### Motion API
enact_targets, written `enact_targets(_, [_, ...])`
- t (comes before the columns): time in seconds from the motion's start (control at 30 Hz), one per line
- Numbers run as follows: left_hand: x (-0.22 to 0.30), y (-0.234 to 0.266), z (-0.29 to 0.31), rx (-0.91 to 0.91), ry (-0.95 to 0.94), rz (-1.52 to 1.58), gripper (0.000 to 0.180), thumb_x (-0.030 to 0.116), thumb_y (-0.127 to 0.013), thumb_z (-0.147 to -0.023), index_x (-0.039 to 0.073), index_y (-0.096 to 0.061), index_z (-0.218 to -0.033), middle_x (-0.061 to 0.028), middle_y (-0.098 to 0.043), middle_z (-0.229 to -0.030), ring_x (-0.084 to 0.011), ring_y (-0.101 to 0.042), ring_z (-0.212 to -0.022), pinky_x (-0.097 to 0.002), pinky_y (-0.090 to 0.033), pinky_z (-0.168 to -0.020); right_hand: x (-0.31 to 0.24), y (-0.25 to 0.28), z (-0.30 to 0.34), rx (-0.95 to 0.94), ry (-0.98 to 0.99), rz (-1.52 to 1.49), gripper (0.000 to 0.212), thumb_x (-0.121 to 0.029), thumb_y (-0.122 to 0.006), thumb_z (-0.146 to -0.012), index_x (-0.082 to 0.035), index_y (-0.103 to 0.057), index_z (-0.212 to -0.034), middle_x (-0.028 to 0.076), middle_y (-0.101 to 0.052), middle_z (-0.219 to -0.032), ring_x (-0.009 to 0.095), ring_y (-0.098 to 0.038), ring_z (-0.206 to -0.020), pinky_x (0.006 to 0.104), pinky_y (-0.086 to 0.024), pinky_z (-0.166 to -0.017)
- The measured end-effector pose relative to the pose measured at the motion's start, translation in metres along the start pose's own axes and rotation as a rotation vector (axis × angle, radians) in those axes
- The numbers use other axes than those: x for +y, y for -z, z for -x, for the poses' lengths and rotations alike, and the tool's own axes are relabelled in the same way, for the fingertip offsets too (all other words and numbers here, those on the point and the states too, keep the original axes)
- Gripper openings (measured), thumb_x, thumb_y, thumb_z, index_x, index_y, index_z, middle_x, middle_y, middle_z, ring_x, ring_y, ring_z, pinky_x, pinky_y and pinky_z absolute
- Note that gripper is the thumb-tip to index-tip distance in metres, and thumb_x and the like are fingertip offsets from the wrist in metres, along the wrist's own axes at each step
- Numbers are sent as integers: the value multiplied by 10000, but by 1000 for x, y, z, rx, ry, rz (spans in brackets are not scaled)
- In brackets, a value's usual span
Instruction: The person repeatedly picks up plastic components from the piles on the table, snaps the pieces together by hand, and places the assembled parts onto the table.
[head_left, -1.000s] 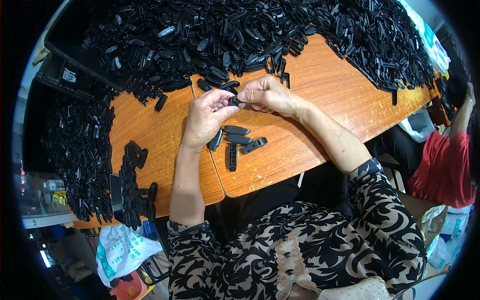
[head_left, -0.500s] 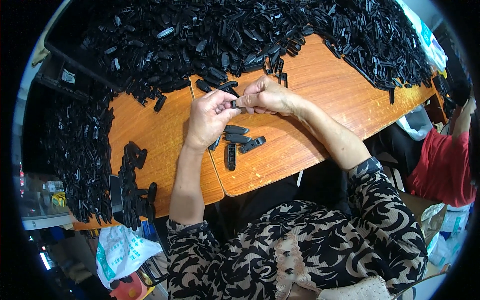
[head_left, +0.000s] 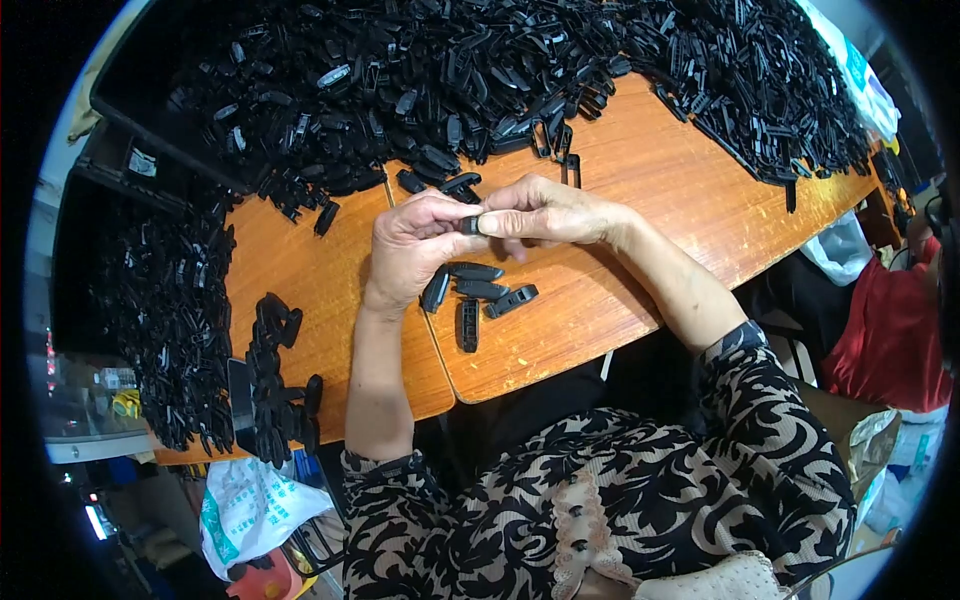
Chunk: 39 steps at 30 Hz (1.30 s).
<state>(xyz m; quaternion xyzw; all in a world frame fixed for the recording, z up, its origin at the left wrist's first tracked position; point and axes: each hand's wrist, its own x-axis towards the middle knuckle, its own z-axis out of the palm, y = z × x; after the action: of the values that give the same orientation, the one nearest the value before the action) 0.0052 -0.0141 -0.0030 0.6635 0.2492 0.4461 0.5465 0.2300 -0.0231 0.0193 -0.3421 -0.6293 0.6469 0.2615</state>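
Observation:
A small black plastic piece [head_left: 470,226] is pinched between the fingers of both hands above the wooden table. My left hand [head_left: 412,245] holds its left side, and my right hand [head_left: 548,213] grips it from the right with the thumb on top. The fingers cover most of the piece, so its full shape is hidden. Just below the hands lie several loose black plastic parts, among them a smooth curved one [head_left: 475,271], an open-framed one [head_left: 468,325] and one with a slot [head_left: 513,301]. Another dark part [head_left: 435,290] rests beside my left wrist.
A large heap of black plastic parts [head_left: 430,90] spreads along the far side of the table [head_left: 560,340]. More parts are piled at the left [head_left: 165,340], with a small cluster [head_left: 270,385] nearer. A person in red [head_left: 880,335] sits at the right. A white bag [head_left: 255,510] hangs lower left.
Both hands still hold the black piece. My right hand has turned a little, its thumb now straighter along the piece. The whole view has shifted slightly.

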Motion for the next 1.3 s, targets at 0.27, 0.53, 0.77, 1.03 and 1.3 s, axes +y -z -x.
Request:
enact_targets(0.27, [5, 31, -7, 296, -62, -91, 249, 36, -721, -847, 68, -722, -1093, 24, -584, -985, -30, -493, -726, -169, -420, -626, 11, -8, -12, 483, 127, 506, 406, -390, -672, -927, -21, -683, -760, 84, -666, -668, 176, -595, -557, 301, -458, -513])
enact_targets(0.53, [-6, 32, -6, 227, -102, -1145, 320, 50, -536, -952, 98, -652, -1246, -93, -574, -1354, -289, -566, -1158, -373, -463, -1006, 34, -22, -17, 408, 453, 1109, 357, -405, -654, -901, -61, -716, -973, 133, -645, -834, 326, -660, -682, 428, -533, -597])
enact_targets(0.77, [-10, 37, -3, 235, -63, -1150, 335, 63, -648, -878, 88, -661, -1212, -109, -628, -1152, -290, -567, -1103, -371, -470, -962, 30, -20, -29, 598, 576, 919, 299, -272, -660, -901, -81, -693, -1129, 128, -638, -1003, 318, -658, -837, 413, -543, -692])
enact_targets(1.03, [-3, 35, -4, 432, -37, -808, 268, -7, -683, -819, 18, -709, -1084, -17, -559, -921, -71, -523, -736, -223, -456, -648, 31, -17, -35, 590, 400, 1292, 280, -253, -657, -880, -48, -675, -1069, 104, -609, -1009, 293, -590, -941, 400, -541, -706])
enact_targets(1.3, [-8, 15, -8, 410, 109, -528, 284, 2, -755, -769, 13, -722, -1050, -22, -632, -841, -79, -517, -625, -239, -469, -592, 38, -7, -30, 599, 351, 881, 227, -225, -606, -941, -5, -664, -941, 120, -648, -805, 302, -626, -736, 390, -521, -659])
